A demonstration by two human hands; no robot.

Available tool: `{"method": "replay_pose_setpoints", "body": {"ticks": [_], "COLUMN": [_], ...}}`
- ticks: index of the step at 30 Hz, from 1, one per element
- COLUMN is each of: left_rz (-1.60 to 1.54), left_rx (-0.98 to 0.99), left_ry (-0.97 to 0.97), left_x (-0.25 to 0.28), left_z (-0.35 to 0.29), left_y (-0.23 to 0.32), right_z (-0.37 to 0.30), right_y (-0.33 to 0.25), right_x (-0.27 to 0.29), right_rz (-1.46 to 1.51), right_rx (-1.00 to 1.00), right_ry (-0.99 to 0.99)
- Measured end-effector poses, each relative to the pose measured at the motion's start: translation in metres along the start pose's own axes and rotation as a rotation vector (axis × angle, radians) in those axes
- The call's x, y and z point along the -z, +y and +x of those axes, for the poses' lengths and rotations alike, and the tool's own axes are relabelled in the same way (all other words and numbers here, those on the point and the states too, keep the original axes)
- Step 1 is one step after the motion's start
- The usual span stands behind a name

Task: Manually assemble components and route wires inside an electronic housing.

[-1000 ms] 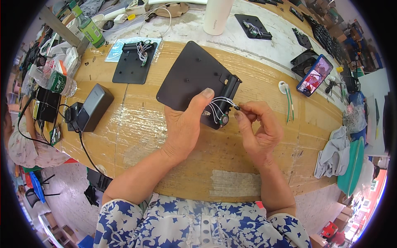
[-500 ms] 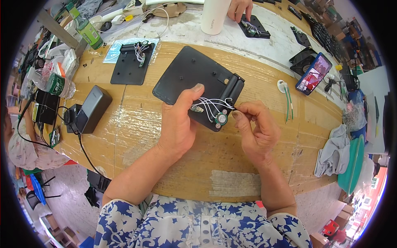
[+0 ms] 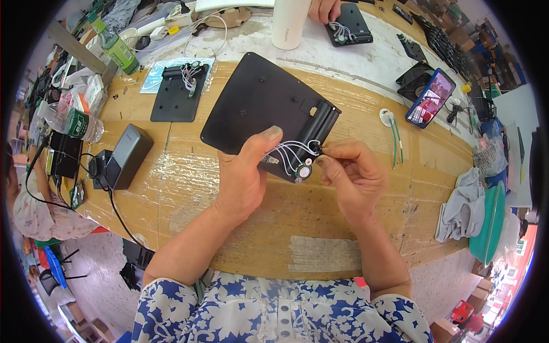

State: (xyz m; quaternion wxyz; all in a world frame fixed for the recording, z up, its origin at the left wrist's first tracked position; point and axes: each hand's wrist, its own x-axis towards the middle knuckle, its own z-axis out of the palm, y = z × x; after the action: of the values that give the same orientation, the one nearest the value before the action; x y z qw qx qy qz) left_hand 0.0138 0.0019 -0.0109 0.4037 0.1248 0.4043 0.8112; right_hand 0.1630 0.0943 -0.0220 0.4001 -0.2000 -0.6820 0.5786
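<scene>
My left hand (image 3: 243, 177) grips a flat black plastic panel (image 3: 251, 106), its thumb lying over the near edge and the fingers hidden underneath. The panel is held tilted above the table. A tubular black barrel runs along its right side. White wires (image 3: 286, 147) loop from the barrel's near end to a small round green-rimmed part (image 3: 303, 171) at the near corner. My right hand (image 3: 354, 177) pinches thumb and forefinger together at that barrel end, beside the wires. Whatever sits between those fingertips is too small to make out.
A similar wired black panel (image 3: 178, 94) lies on a blue sheet at far left. A grey box (image 3: 131, 157) with a cable stands left. Green wires (image 3: 396, 140) and a propped phone (image 3: 432, 98) are right. Another person's hand (image 3: 326, 10) touches a panel beyond the white cup (image 3: 287, 23).
The panel in my left hand has tipped up and shifted slightly to the left. My right fingertips stay at the barrel end. The other person's panel has turned a little.
</scene>
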Motion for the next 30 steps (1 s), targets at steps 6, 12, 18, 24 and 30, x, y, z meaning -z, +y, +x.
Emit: {"method": "replay_pose_setpoints", "body": {"ticks": [6, 12, 18, 24, 30], "left_rz": [-0.084, -0.189, -0.155, -0.176, -0.101], "left_rx": [0.093, 0.267, 0.259, 0.226, 0.150], "left_ry": [-0.032, 0.039, -0.075, -0.138, -0.158], "left_x": [0.003, 0.006, 0.006, 0.009, 0.007], "left_z": [0.003, 0.004, 0.004, 0.004, 0.001], "left_y": [-0.001, -0.001, 0.001, -0.001, 0.000], "right_z": [-0.001, -0.003, 0.000, 0.001, -0.003], "right_y": [-0.009, -0.012, -0.010, -0.006, 0.001], "right_x": [-0.004, -0.008, -0.006, -0.008, -0.009], "right_rz": [0.159, 0.105, 0.485, 0.635, 0.706], "right_rx": [-0.174, -0.150, -0.340, -0.419, -0.389], "right_ry": [0.030, 0.059, 0.011, -0.066, -0.089]}}
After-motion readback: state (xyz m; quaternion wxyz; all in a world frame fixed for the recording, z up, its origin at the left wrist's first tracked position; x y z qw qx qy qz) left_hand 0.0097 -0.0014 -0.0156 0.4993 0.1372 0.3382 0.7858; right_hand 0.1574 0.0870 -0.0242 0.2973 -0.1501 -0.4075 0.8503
